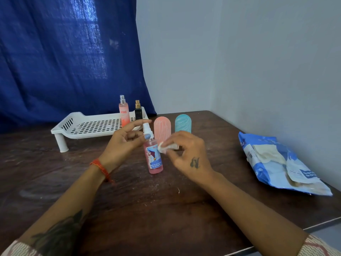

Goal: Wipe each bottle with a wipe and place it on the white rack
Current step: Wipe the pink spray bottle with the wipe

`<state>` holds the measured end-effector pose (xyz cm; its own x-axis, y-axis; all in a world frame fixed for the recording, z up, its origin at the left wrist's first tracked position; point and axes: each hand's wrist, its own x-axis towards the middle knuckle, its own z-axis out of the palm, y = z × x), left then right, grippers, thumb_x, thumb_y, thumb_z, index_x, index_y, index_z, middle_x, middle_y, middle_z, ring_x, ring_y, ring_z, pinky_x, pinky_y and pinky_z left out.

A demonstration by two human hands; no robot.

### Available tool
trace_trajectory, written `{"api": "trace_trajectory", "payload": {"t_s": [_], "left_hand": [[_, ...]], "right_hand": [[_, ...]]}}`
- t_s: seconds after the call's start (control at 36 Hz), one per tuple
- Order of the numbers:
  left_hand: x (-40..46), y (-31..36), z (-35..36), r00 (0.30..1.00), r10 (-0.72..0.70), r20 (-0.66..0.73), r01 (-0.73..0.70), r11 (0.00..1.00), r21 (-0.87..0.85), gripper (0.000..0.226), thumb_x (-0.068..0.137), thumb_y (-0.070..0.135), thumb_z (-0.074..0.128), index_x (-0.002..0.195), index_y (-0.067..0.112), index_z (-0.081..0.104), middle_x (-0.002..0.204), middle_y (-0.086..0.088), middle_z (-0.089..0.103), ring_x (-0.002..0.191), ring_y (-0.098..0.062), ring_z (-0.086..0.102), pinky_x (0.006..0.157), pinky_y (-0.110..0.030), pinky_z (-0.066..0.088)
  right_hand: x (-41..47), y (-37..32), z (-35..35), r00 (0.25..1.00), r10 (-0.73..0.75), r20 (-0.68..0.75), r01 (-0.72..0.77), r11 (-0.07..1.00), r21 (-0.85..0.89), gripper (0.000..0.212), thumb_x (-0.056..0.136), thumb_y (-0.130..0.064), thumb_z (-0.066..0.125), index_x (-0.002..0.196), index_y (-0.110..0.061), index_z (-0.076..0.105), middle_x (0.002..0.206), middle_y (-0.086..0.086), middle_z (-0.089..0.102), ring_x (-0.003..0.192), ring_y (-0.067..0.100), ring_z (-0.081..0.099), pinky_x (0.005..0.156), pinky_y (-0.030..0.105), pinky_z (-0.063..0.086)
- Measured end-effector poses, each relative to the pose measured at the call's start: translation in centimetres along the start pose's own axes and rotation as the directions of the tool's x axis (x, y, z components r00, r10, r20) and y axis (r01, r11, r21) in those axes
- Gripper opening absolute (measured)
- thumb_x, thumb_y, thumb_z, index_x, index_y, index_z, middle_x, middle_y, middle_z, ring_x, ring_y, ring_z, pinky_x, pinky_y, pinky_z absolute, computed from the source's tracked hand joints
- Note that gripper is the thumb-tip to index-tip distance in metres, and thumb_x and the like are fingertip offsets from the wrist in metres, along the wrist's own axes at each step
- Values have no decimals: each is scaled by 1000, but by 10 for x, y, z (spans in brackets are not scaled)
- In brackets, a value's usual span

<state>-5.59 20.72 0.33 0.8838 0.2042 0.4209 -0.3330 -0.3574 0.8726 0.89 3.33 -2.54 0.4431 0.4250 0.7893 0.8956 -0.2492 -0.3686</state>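
Observation:
A pink spray bottle (154,157) with a white nozzle stands upright on the dark table in the middle. My left hand (125,143) pinches its neck just under the nozzle. My right hand (186,154) holds a crumpled white wipe (166,147) against the bottle's upper right side. Behind it stand a pink rounded bottle (162,127) and a teal rounded bottle (183,122) on the table. The white perforated rack (92,125) sits at the back left; a peach spray bottle (124,112) and a small black bottle (138,110) stand on its right end.
A blue wipes packet (282,165) lies open on the right side of the table, near the wall. A blue curtain (70,56) hangs behind the rack. The table's front right edge (313,228) is close to my right forearm.

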Motion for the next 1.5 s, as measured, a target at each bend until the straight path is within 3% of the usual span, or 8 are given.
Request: {"api": "trace_trajectory", "payload": {"t_s": [0.08, 0.28, 0.47, 0.64, 0.75, 0.94, 1.31, 1.5], "left_hand": [[0, 0, 1, 1000, 3, 5, -3, 1000, -15, 37, 87, 8, 60, 108, 38, 57, 93, 7, 73, 90, -4, 68, 73, -16, 55], [1, -3, -2, 1000, -24, 14, 24, 998, -60, 37, 87, 9, 59, 109, 38, 57, 98, 6, 73, 96, -7, 68, 73, -18, 56], [2, -5, -1, 1000, -20, 8, 21, 1000, -22, 36, 89, 10, 58, 109, 40, 56, 90, 13, 74, 91, -2, 68, 68, -14, 55], [1, -4, 0, 999, -36, 12, 36, 999, -8, 40, 88, 9, 58, 112, 40, 53, 98, -2, 72, 92, -11, 68, 76, -25, 53], [0, -5, -1, 992, -99, 77, 99, 995, 11, 57, 83, 9, 66, 127, 37, 45, 108, -10, 66, 97, -20, 64, 58, -17, 53], [0, -7, 2, 981, -126, 147, 121, 992, 44, 84, 77, -8, 68, 137, 40, 34, 112, -10, 63, 94, -24, 67, 66, -29, 58], [-1, 0, 1, 984, -109, 141, 138, 967, -215, 80, 67, -4, 68, 125, 45, 44, 102, -12, 72, 96, -23, 69, 69, -33, 59], [-2, -3, 8, 977, -51, 207, 62, 997, -49, 82, 72, -10, 70, 126, 46, 43, 102, -8, 71, 96, -27, 68, 79, -33, 58]], "right_hand": [[2, 1, 7, 998, 20, -65, -18, 999, 30, 13, 81, -11, 65, 93, -12, 69, 95, -1, 68, 91, 0, 57, 77, 6, 46], [-4, 0, 5, 973, 77, 218, -92, 994, 59, 6, 76, -3, 68, 79, -8, 70, 86, 3, 69, 76, -3, 55, 68, 2, 42], [-7, -6, -1, 924, 22, 381, -7, 999, -41, 8, 73, -9, 70, 78, -11, 76, 83, 3, 70, 77, 10, 61, 73, 25, 53], [-8, -7, 2, 966, -22, 257, 23, 1000, 0, 11, 72, -7, 71, 81, -11, 76, 86, 2, 72, 80, 7, 64, 71, 12, 49], [-9, -12, 2, 963, -90, 254, 85, 996, 27, 15, 71, -2, 70, 81, -10, 75, 85, 4, 71, 79, 10, 65, 71, 16, 53], [-11, -15, 3, 909, -216, 357, 242, 970, -30, 19, 65, 3, 69, 75, -12, 75, 81, 4, 68, 76, 15, 62, 65, 28, 54], [-4, -7, 3, 927, 335, 168, -366, 906, 214, 10, 77, -4, 70, 80, -11, 65, 73, -17, 56, 70, -3, 54, 61, 2, 40], [-1, -11, 1, 979, 30, -199, -26, 999, 24, 10, 82, -9, 65, 91, -8, 67, 91, 2, 68, 87, 4, 58, 77, 6, 44]]}}
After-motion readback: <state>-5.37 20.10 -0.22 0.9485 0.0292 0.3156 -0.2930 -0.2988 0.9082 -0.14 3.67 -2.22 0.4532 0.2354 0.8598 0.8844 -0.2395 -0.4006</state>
